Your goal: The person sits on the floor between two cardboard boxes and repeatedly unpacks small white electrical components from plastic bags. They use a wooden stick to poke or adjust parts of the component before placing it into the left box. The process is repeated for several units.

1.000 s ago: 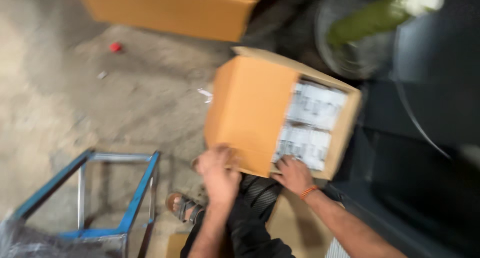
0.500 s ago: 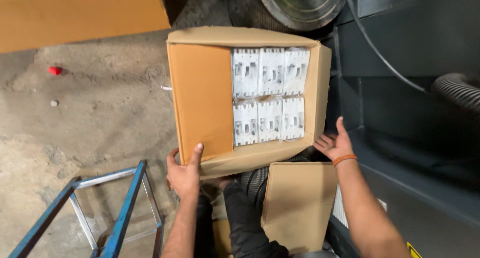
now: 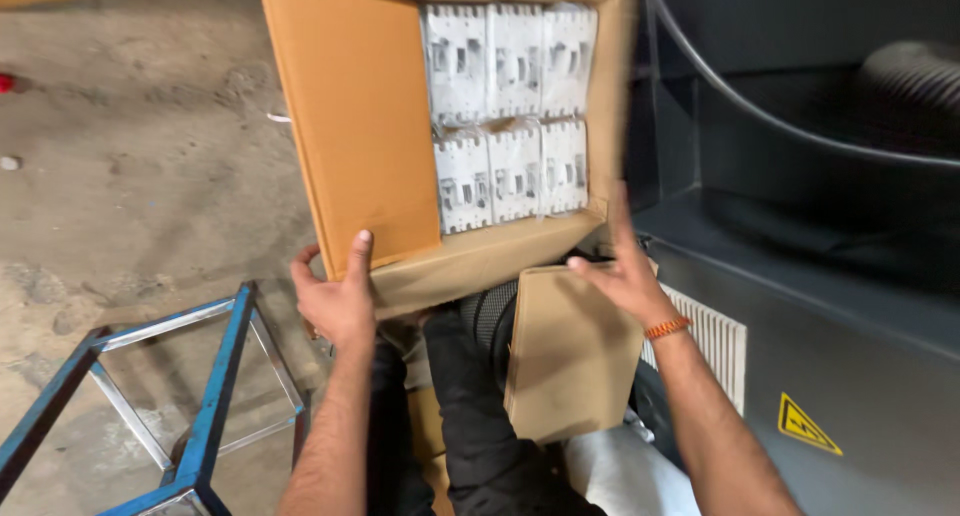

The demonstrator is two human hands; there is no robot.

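I have the open cardboard box (image 3: 440, 136) gripped at its near edge, raised over my dark-trousered knees (image 3: 470, 396) and above the concrete floor (image 3: 130, 176), with the grey machine cabinet (image 3: 850, 376) close on the right. To handle it well, I judge that both sides should stay level so the white moulded switch units (image 3: 510, 106), packed in two rows against the box's right wall, do not slide. My left hand (image 3: 338, 301) clamps the near-left corner, thumb up over the inner brown flap (image 3: 360, 126), fingers curled beneath. My right hand (image 3: 625, 271) lies spread and nearly flat at the near-right corner, touching the hanging flap (image 3: 570, 351), pressing more than gripping. A blue metal frame (image 3: 190, 376) stands at lower left.
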